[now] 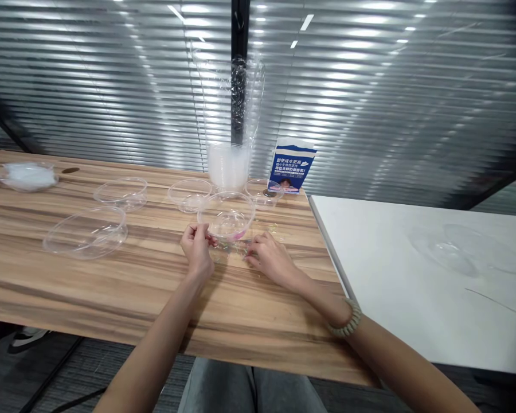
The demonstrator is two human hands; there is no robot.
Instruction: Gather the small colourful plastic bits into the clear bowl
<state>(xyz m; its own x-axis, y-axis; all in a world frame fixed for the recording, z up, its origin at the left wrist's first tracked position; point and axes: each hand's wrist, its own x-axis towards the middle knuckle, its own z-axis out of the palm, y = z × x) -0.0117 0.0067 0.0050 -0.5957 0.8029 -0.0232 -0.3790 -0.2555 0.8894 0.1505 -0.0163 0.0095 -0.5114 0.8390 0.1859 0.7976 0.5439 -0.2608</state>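
Note:
My left hand (198,246) is closed at the near left rim of a clear round bowl (227,217), its fingertips pressed together; what they hold is too small to make out. A pink patch shows at the bowl's near side. Just right of it, my right hand (264,255) has its fingers bent down over small green and yellow bits (238,248) scattered on the wooden table (146,298). Whether its fingertips pinch a bit is not visible. A beaded bracelet circles my right wrist.
Other clear bowls (86,234) stand to the left and behind. A tall stack of clear bowls (229,166) in open plastic wrap is at the back, beside a blue packet (291,168). On the right, a white table (382,252) carries clear lids (447,252). White bags (29,175) lie far left.

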